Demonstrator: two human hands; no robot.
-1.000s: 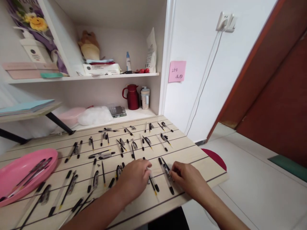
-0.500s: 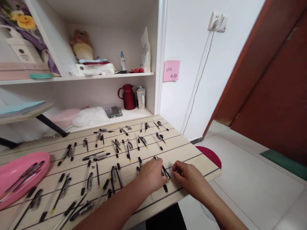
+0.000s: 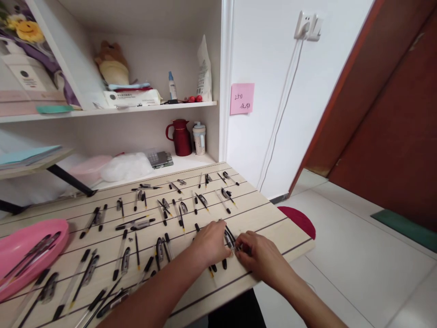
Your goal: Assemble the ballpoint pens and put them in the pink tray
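Holds a bare left hand (image 3: 212,243), half-curled, and a bare right hand (image 3: 244,249), closed almost to a pinch, on facing sides of clear-and-black plastic pen pieces (image 3: 229,238) near the front edge of a pale wood-look table with black stripes (image 3: 262,216); cannot tell how firmly gripped, or by which of the 2. Could lose a slim piece over that edge by squeezing off-centre; could bend a thin, yellow-tipped refill (image 3: 211,273) just below the left hand by pressing down; could jumble black-ended, clear plastic tubes (image 3: 148,265) by dragging the left forearm (image 3: 160,282) low
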